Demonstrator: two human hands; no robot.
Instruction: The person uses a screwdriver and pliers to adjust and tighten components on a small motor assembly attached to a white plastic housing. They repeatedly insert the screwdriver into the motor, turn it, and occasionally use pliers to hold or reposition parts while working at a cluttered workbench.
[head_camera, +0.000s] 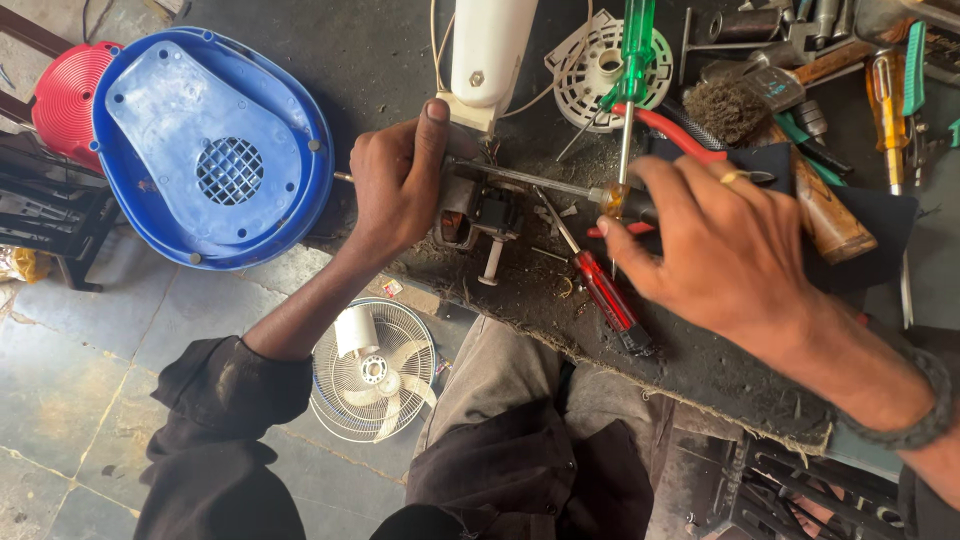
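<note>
My left hand (395, 185) wraps around the small fan motor (480, 210) at the middle of the frame, grip closed on its casing, holding it on the dark tabletop (700, 360). My right hand (720, 240) has its grip closed on a screwdriver (560, 186), its shaft reaching left into the motor. A red-handled screwdriver (605, 290) lies just below, and a blue fan cover (215, 150) sits at upper left.

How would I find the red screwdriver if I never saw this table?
Look at the dark workbench, then the small motor the left hand holds. Just right of it, below the right hand, lies the red screwdriver. Unlike the green one, nobody holds it.
</note>
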